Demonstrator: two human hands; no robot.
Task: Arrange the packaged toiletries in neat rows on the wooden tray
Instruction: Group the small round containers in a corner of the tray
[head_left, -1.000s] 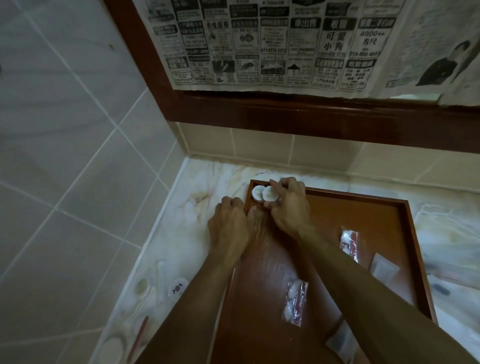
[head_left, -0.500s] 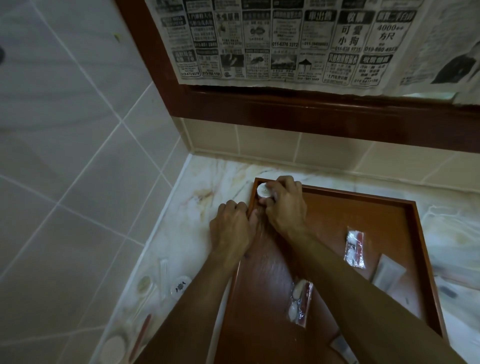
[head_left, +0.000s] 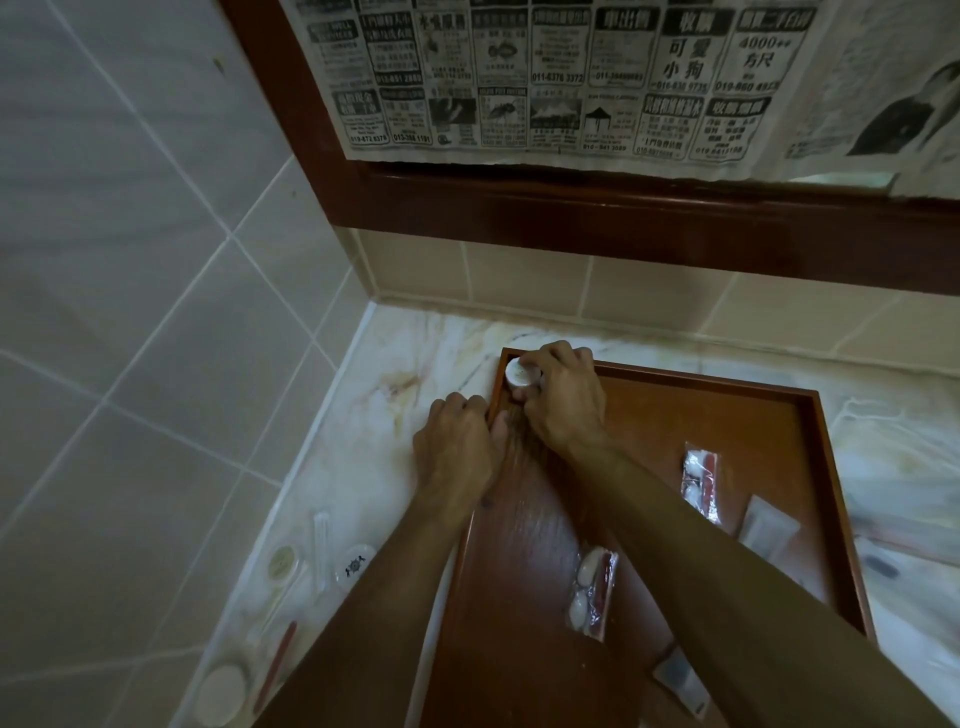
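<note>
Right hand (head_left: 563, 397), fingers curled round a small white round pack (head_left: 521, 374), at far-left corner of wooden tray (head_left: 727, 395). Left hand (head_left: 454, 449), fingers curled, grips tray's left rim. Two clear sachets (head_left: 701, 483) lie apart on tray; more packs on marble worktop (head_left: 363, 415).

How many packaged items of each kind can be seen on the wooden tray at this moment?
Round white pack, held by the right hand: 1 visible
Clear packets with red and white contents: 2
White sachets: 2
Total on the wooden tray: 5
</note>
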